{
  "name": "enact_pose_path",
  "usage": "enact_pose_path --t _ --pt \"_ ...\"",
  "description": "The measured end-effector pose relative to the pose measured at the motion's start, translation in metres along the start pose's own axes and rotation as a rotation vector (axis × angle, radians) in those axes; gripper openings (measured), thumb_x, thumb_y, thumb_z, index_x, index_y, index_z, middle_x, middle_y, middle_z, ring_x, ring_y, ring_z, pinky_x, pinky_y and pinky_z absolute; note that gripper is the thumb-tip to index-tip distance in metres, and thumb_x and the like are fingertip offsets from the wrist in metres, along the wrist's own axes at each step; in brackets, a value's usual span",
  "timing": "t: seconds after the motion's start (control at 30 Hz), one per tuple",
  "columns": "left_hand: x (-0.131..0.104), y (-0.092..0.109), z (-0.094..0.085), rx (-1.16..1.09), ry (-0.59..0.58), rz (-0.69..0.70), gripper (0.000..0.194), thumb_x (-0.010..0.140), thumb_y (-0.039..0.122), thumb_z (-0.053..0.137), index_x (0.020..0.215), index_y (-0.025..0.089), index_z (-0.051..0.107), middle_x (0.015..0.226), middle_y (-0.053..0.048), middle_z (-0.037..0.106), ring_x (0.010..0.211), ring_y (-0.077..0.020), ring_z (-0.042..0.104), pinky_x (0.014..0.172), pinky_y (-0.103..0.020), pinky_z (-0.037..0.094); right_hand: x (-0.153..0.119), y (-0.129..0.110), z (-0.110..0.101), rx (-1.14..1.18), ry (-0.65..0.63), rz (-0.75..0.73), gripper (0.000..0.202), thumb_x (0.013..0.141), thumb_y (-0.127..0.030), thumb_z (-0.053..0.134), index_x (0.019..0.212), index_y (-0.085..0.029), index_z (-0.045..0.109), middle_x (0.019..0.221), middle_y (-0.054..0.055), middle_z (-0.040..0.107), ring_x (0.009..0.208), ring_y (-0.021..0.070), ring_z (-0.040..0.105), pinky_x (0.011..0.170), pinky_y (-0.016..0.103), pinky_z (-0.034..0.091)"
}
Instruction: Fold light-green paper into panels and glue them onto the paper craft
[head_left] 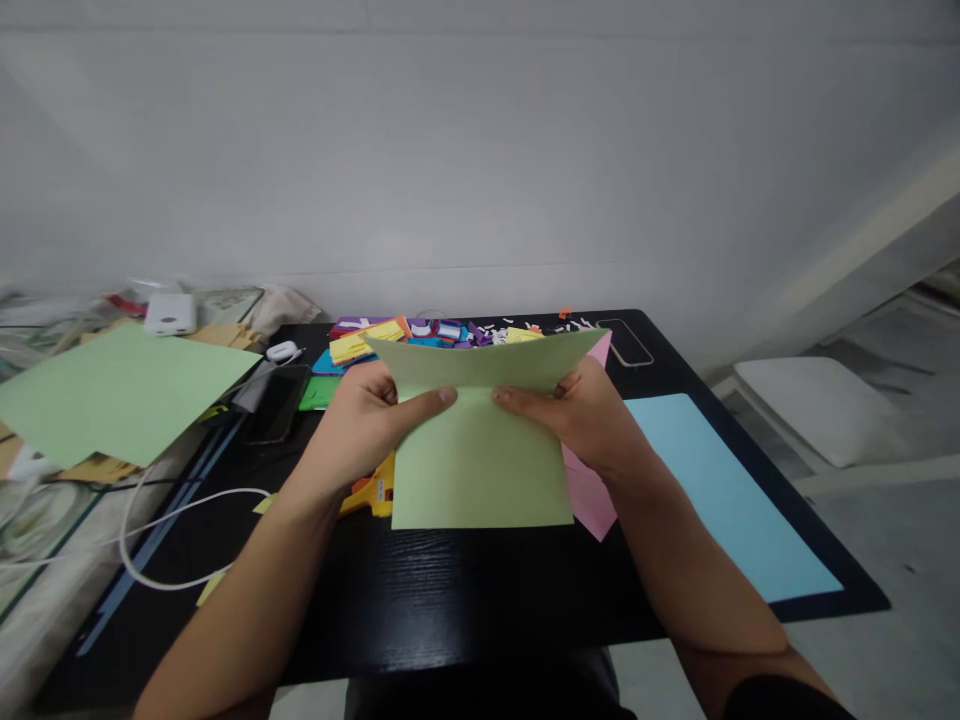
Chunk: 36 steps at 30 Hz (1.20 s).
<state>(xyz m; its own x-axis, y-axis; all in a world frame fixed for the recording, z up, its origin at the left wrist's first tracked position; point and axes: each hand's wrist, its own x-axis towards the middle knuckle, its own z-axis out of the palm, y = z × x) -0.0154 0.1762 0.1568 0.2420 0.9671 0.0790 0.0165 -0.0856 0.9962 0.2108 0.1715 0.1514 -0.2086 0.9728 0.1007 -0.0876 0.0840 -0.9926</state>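
Observation:
A sheet of light green paper [480, 465] is held up over the black table, bent along a crosswise line so its far part tilts upward. My left hand [375, 410] grips its left side, thumb lying on top and fingers curled behind. On the right side my right hand [570, 405] grips it the same way, and the two thumbs point at each other near the bend. Under and behind the sheet, a yellow tool [375, 490] shows in part beside my left wrist. Pink paper [589, 495] lies partly hidden beneath my right hand.
Light blue paper [735, 490] lies on the table's [420, 600] right. Yellow paper pieces [367, 342] and colourful scraps sit at the back. A dark phone [277, 405], a white cable [131, 530] and another green sheet [127, 390] are left. A white stool [814, 405] stands right.

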Motion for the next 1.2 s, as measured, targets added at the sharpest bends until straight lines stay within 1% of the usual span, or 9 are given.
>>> enact_pose_path --t 0.2,0.33,0.47,0.57,0.67,0.8,0.97,1.07,1.2 --pt "0.001 0.000 -0.001 -0.038 -0.028 -0.017 0.011 0.084 0.032 0.085 0.080 0.022 0.081 0.070 -0.002 0.076 0.067 -0.0199 0.075 0.059 -0.029 0.061 0.000 -0.002 -0.002 0.059 -0.020 0.055 0.032 0.075 -0.037 0.093 0.103 -0.025 0.084 0.100 0.005 0.083 0.089 0.0254 0.079 0.085 0.042 0.066" --pt "0.003 0.000 -0.002 -0.046 0.005 -0.006 0.011 0.081 0.031 0.087 0.086 0.023 0.081 0.080 -0.003 0.080 0.063 -0.0174 0.072 0.057 -0.028 0.058 0.000 -0.003 -0.003 0.072 -0.027 0.067 0.031 0.075 -0.035 0.093 0.102 -0.026 0.084 0.100 0.004 0.083 0.088 0.0246 0.078 0.085 0.041 0.066" --pt "0.005 -0.003 -0.004 0.035 0.076 0.055 0.009 0.079 0.028 0.088 0.086 0.025 0.083 0.085 -0.002 0.081 0.066 -0.0153 0.072 0.057 -0.025 0.055 0.002 -0.001 -0.001 0.039 -0.013 0.048 0.025 0.075 -0.037 0.092 0.096 -0.026 0.085 0.097 0.004 0.082 0.089 0.0236 0.077 0.082 0.039 0.064" --pt "0.006 -0.006 -0.005 0.026 0.059 0.037 0.012 0.080 0.030 0.088 0.090 0.027 0.085 0.082 -0.002 0.081 0.068 -0.0164 0.073 0.059 -0.026 0.056 0.003 0.001 0.000 0.029 0.005 0.020 0.023 0.074 -0.033 0.093 0.095 -0.027 0.085 0.095 0.002 0.082 0.087 0.0213 0.076 0.078 0.035 0.063" --pt "0.004 -0.006 -0.007 0.010 0.028 0.005 0.015 0.080 0.031 0.089 0.093 0.027 0.086 0.086 -0.003 0.082 0.072 -0.0174 0.075 0.063 -0.026 0.058 0.003 0.001 -0.001 0.025 -0.014 -0.018 0.017 0.078 -0.030 0.088 0.095 -0.028 0.086 0.093 0.001 0.082 0.087 0.0200 0.076 0.079 0.034 0.063" --pt "0.003 -0.002 -0.010 -0.081 0.011 -0.001 0.018 0.074 0.030 0.091 0.091 0.027 0.087 0.090 -0.005 0.083 0.075 -0.0188 0.077 0.068 -0.027 0.060 0.003 -0.005 -0.008 0.005 -0.087 -0.041 0.016 0.085 -0.024 0.078 0.096 -0.030 0.087 0.097 0.002 0.083 0.092 0.0192 0.076 0.082 0.033 0.061" --pt "0.006 0.001 -0.013 -0.170 0.014 0.023 0.027 0.061 0.035 0.099 0.084 0.026 0.088 0.079 -0.005 0.082 0.061 -0.0170 0.072 0.054 -0.026 0.057 0.000 -0.012 -0.016 0.036 -0.141 -0.032 0.019 0.089 -0.025 0.071 0.096 -0.032 0.087 0.099 0.002 0.084 0.086 0.0177 0.077 0.072 0.029 0.062" --pt "0.006 0.001 -0.016 -0.204 -0.014 0.044 0.030 0.061 0.038 0.100 0.085 0.027 0.088 0.079 -0.005 0.082 0.059 -0.0184 0.073 0.053 -0.027 0.059 -0.002 -0.014 -0.018 0.001 -0.147 -0.092 0.024 0.094 -0.025 0.066 0.103 -0.031 0.086 0.103 0.002 0.084 0.089 0.0181 0.078 0.071 0.029 0.064" --pt "0.003 0.004 -0.021 -0.170 -0.044 0.078 0.024 0.068 0.038 0.097 0.087 0.028 0.087 0.077 -0.006 0.082 0.057 -0.0210 0.075 0.048 -0.029 0.061 -0.001 -0.012 -0.020 -0.111 -0.138 -0.306 0.020 0.096 -0.029 0.068 0.102 -0.033 0.087 0.109 0.001 0.084 0.097 0.0206 0.079 0.076 0.031 0.067"
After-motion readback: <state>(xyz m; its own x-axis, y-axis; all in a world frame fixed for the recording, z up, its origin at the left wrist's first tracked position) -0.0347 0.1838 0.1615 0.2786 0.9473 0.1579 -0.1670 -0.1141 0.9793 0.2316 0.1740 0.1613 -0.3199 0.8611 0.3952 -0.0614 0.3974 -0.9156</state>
